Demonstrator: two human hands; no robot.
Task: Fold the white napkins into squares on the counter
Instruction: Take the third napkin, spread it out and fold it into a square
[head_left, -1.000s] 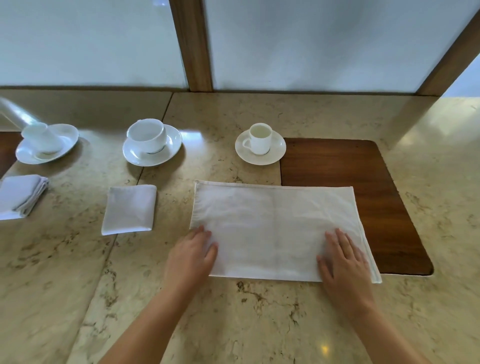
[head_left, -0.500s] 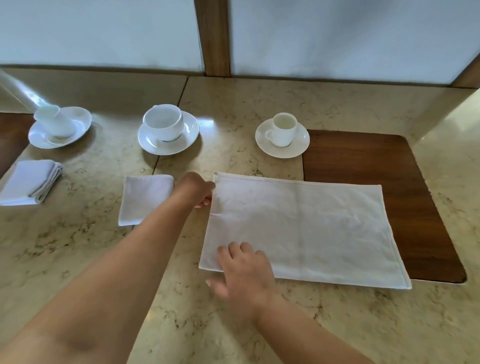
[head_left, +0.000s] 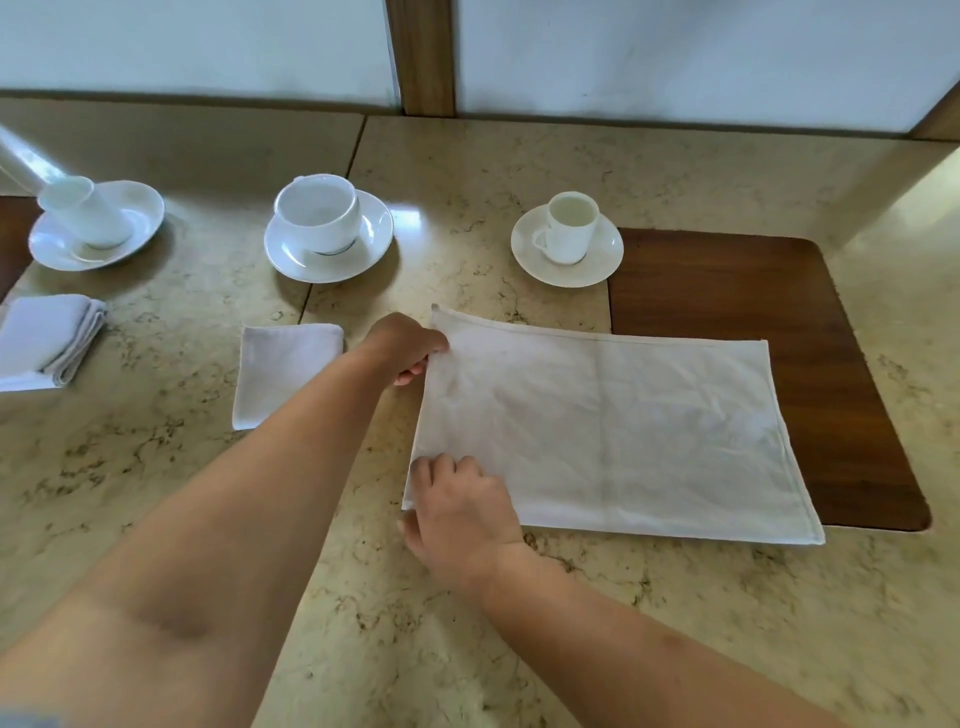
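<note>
Head view: napkin lies flat on the desk, long axis running left-right; left hand pinches its far-left corner, right hand seemingly grips the near-left corner, thumb underneath; both at 1 short edge, free length stretching rightward.

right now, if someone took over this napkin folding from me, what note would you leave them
Left hand: pinching the far-left corner of the open napkin.
Right hand: gripping its near-left corner.
The open napkin lies flat as a rectangle on the counter, its right end over the wooden inlay.
Done: one folded square left of the hands; another folded napkin at the far left edge.
Left: carry the left edge over to the right edge to make a square, press it flat, then set it beside the others.
</note>
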